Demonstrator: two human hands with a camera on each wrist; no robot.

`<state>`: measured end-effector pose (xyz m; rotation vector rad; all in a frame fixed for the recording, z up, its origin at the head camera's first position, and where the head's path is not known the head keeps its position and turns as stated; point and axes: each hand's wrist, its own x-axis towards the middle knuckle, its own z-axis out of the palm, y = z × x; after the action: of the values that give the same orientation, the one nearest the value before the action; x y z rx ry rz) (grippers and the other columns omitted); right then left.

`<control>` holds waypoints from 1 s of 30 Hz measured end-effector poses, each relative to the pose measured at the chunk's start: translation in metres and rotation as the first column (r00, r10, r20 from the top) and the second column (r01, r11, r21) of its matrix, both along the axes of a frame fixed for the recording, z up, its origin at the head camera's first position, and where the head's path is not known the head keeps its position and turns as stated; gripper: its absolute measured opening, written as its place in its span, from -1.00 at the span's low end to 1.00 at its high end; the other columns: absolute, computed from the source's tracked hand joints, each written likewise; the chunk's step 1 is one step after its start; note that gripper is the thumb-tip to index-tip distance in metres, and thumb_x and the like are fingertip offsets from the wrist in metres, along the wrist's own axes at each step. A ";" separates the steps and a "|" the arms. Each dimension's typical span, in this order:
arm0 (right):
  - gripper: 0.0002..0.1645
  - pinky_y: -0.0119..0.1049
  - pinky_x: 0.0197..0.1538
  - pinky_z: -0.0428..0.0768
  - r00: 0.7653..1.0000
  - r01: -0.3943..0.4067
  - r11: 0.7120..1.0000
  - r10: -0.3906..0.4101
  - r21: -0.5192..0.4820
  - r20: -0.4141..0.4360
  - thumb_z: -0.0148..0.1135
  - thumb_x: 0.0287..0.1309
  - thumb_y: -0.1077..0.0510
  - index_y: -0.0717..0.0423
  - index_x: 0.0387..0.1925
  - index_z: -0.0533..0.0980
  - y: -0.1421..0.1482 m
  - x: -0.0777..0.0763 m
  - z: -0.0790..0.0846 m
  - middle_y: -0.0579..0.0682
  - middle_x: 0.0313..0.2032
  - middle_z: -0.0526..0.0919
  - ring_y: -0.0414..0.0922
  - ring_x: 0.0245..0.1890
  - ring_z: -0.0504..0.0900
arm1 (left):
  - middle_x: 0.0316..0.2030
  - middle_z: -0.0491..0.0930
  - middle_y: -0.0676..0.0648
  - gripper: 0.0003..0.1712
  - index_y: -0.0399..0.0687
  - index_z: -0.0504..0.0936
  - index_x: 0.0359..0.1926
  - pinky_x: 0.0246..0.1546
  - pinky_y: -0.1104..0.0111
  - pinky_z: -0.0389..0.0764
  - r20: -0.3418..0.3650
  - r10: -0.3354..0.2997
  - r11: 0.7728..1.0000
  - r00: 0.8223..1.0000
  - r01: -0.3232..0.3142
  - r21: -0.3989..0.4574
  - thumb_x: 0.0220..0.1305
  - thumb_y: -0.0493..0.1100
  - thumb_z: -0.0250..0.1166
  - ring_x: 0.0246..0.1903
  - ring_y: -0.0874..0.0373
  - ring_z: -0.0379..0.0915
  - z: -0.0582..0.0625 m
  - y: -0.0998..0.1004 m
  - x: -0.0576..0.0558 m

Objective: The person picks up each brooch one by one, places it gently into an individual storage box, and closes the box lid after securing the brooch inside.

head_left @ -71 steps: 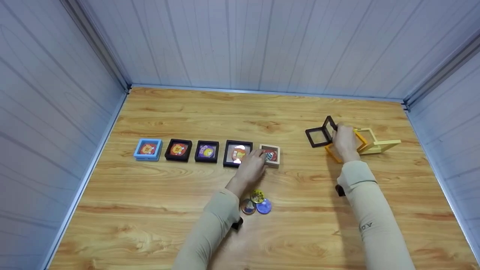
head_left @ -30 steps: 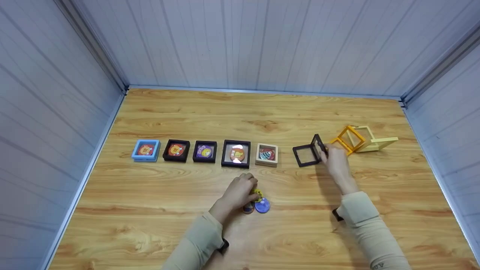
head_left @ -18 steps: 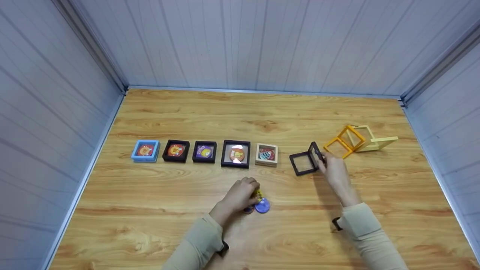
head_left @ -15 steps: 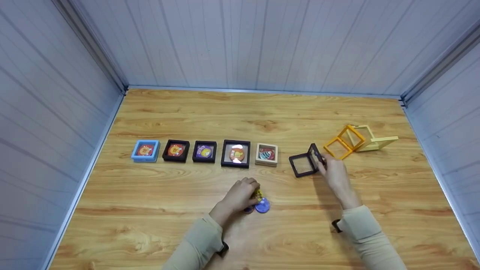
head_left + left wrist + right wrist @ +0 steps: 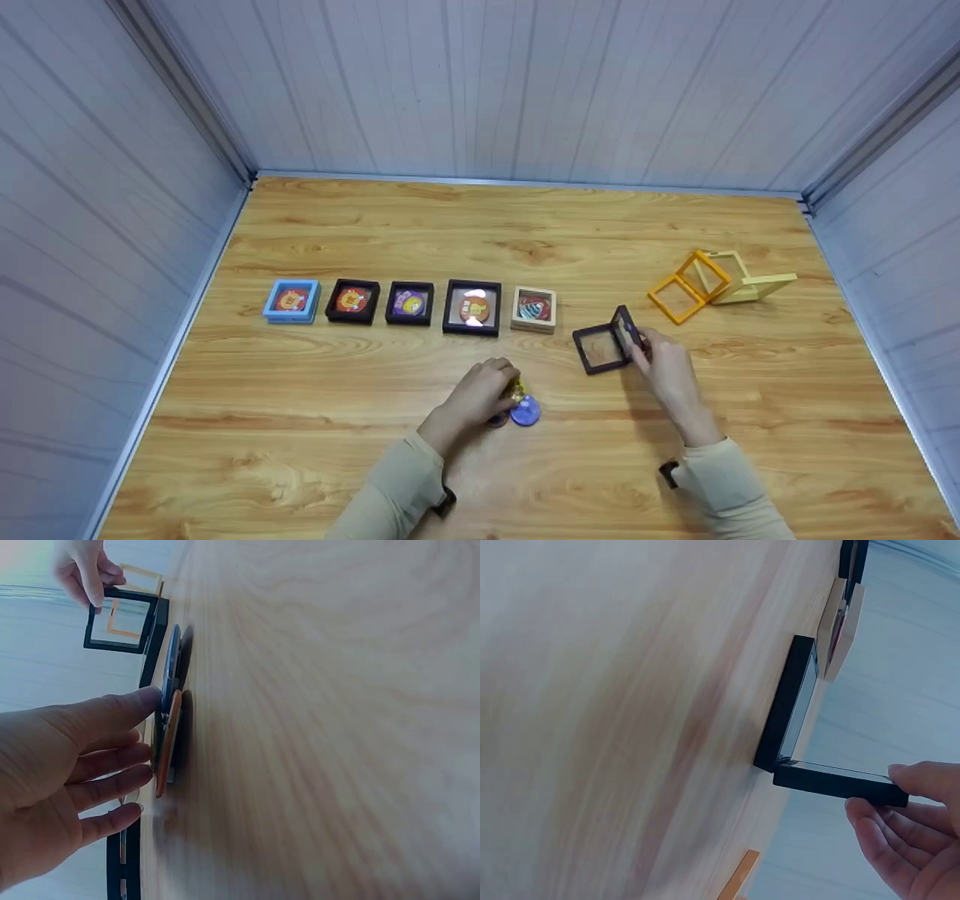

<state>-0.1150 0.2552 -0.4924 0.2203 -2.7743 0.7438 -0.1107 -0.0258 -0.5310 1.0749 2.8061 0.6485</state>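
Observation:
My left hand (image 5: 476, 394) pinches a yellow round badge (image 5: 517, 390) between thumb and fingers. The yellow badge lies over a blue badge (image 5: 525, 411) and a brown-rimmed badge (image 5: 497, 421), the latter mostly covered by the hand in the head view. In the left wrist view the orange edge of the brown badge (image 5: 169, 742) stands out beside the fingertips. My right hand (image 5: 670, 375) grips the raised half of a hinged black display frame (image 5: 624, 331). Its other half lies flat on the table, as the right wrist view shows for the black frame (image 5: 786, 701).
A row of closed frames with badges inside runs leftward: beige (image 5: 534, 328), large black (image 5: 472, 331), two small black, and light blue (image 5: 292, 319). An unfolded orange frame (image 5: 677, 300) and a pale yellow one (image 5: 769, 283) stand at right. Panels wall the table (image 5: 360, 465).
My left hand has left the row of frames and come back to the badges. My right hand has brought the black frame leftward and nearer, away from the orange frame.

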 end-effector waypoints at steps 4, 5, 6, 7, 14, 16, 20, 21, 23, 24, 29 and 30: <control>-0.72 -0.15 -0.54 0.52 1.000 -0.003 1.000 0.003 -0.017 -0.004 0.20 -0.02 0.33 0.48 -0.25 0.49 -0.003 0.007 -0.001 0.30 -0.47 0.59 0.04 -0.55 0.58 | -0.41 0.44 -0.02 -0.78 -0.16 0.53 -0.39 -0.39 0.32 0.38 -0.006 -0.004 1.000 1.000 0.004 0.026 -0.04 -0.13 0.31 -0.37 0.11 0.36 -0.001 0.000 0.000; -0.72 -0.15 -0.54 0.53 1.000 -0.005 1.000 0.005 -0.019 0.001 0.21 -0.03 0.34 0.49 -0.25 0.48 -0.003 0.008 -0.001 0.32 -0.46 0.59 0.05 -0.54 0.58 | -0.41 0.44 -0.02 -0.78 -0.17 0.53 -0.39 -0.38 0.32 0.38 -0.004 -0.004 1.000 1.000 0.004 0.027 -0.04 -0.14 0.32 -0.37 0.11 0.36 -0.001 0.000 0.000; -0.71 -0.16 -0.54 0.54 1.000 -0.005 1.000 0.005 -0.022 0.006 0.21 -0.03 0.34 0.49 -0.24 0.48 -0.004 0.010 0.000 0.33 -0.46 0.58 0.06 -0.54 0.58 | -0.41 0.44 -0.03 -0.77 -0.17 0.53 -0.38 -0.36 0.32 0.38 0.000 -0.003 1.000 1.000 0.003 0.027 -0.05 -0.14 0.32 -0.37 0.10 0.36 -0.001 0.000 0.000; -0.71 -0.16 -0.54 0.54 1.000 -0.008 1.000 0.008 -0.026 0.009 0.21 -0.03 0.35 0.49 -0.24 0.48 -0.005 0.011 0.000 0.34 -0.45 0.58 0.07 -0.54 0.59 | -0.41 0.44 -0.03 -0.77 -0.18 0.53 -0.39 -0.35 0.32 0.38 0.004 -0.003 1.000 1.000 0.002 0.026 -0.06 -0.14 0.33 -0.37 0.10 0.35 -0.001 0.000 0.000; -0.70 -0.19 -0.52 0.55 1.000 0.001 0.998 0.000 -0.060 0.021 0.22 -0.03 0.34 0.47 -0.23 0.49 -0.009 0.020 -0.002 0.31 -0.46 0.59 0.05 -0.52 0.60 | -0.39 0.43 -0.05 -0.73 -0.21 0.52 -0.35 -0.35 0.33 0.37 0.031 0.009 1.000 0.999 -0.009 0.007 -0.14 -0.20 0.33 -0.39 0.09 0.34 0.001 0.002 0.000; -0.71 -0.20 -0.53 0.55 1.000 0.005 0.998 -0.003 -0.067 0.020 0.23 -0.04 0.34 0.46 -0.23 0.49 -0.010 0.023 -0.002 0.29 -0.47 0.60 0.04 -0.53 0.60 | -0.38 0.43 -0.07 -0.70 -0.25 0.53 -0.31 -0.34 0.32 0.37 0.046 0.015 1.000 0.999 -0.015 0.010 -0.15 -0.21 0.33 -0.37 0.08 0.34 0.001 0.002 0.001; -0.73 -0.21 -0.54 0.54 1.000 0.001 0.998 -0.002 -0.071 -0.006 0.24 -0.06 0.37 0.45 -0.25 0.50 -0.012 0.028 -0.004 0.25 -0.49 0.60 0.01 -0.55 0.59 | -0.38 0.43 -0.07 -0.64 -0.29 0.52 -0.28 -0.34 0.34 0.37 0.066 0.023 0.999 0.998 -0.025 0.029 -0.18 -0.23 0.33 -0.37 0.08 0.34 0.001 0.002 0.000; -0.73 -0.21 -0.54 0.54 1.000 -0.001 0.997 0.001 -0.072 -0.012 0.24 -0.06 0.37 0.45 -0.25 0.50 -0.012 0.029 -0.004 0.25 -0.49 0.60 0.00 -0.55 0.59 | -0.37 0.43 -0.08 -0.63 -0.31 0.52 -0.27 -0.34 0.33 0.38 0.074 0.026 0.999 0.997 -0.028 0.037 -0.18 -0.24 0.33 -0.37 0.07 0.34 0.001 0.002 0.000; -0.73 -0.22 -0.54 0.54 1.000 -0.008 0.997 0.006 -0.077 -0.019 0.24 -0.07 0.38 0.45 -0.25 0.50 -0.013 0.031 -0.005 0.25 -0.48 0.60 -0.01 -0.56 0.58 | -0.37 0.43 -0.09 -0.62 -0.32 0.52 -0.26 -0.35 0.33 0.37 0.085 0.031 0.998 0.996 -0.036 0.053 -0.19 -0.24 0.34 -0.37 0.06 0.34 0.000 0.002 -0.001; -0.73 -0.23 -0.54 0.54 1.000 -0.010 0.997 0.008 -0.079 -0.020 0.23 -0.07 0.38 0.45 -0.25 0.49 -0.013 0.031 -0.005 0.25 -0.47 0.60 -0.01 -0.56 0.58 | -0.37 0.43 -0.09 -0.61 -0.33 0.51 -0.25 -0.34 0.33 0.38 0.091 0.034 0.998 0.995 -0.039 0.058 -0.20 -0.24 0.34 -0.36 0.06 0.34 0.000 0.002 -0.001; -0.70 -0.22 -0.52 0.54 1.000 -0.002 0.998 0.001 -0.070 -0.011 0.24 -0.07 0.36 0.46 -0.23 0.49 -0.015 0.035 -0.004 0.26 -0.45 0.60 -0.02 -0.55 0.58 | -0.35 0.44 -0.11 -0.55 -0.35 0.51 -0.23 -0.30 0.32 0.37 0.087 0.049 0.994 0.995 -0.057 0.094 -0.23 -0.23 0.37 -0.35 0.04 0.33 -0.001 0.001 0.000; -0.70 -0.22 -0.52 0.54 1.000 0.000 0.998 -0.001 -0.068 -0.012 0.24 -0.07 0.36 0.46 -0.23 0.49 -0.015 0.036 -0.004 0.27 -0.45 0.59 -0.02 -0.55 0.58 | -0.35 0.44 -0.11 -0.55 -0.35 0.52 -0.24 -0.30 0.32 0.37 0.082 0.052 0.993 0.995 -0.060 0.101 -0.24 -0.23 0.37 -0.35 0.04 0.33 -0.002 0.001 0.000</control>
<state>-0.0791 0.2402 -0.4967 0.2104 -2.7325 0.8318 -0.1107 -0.0247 -0.5327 0.9660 2.7713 0.8320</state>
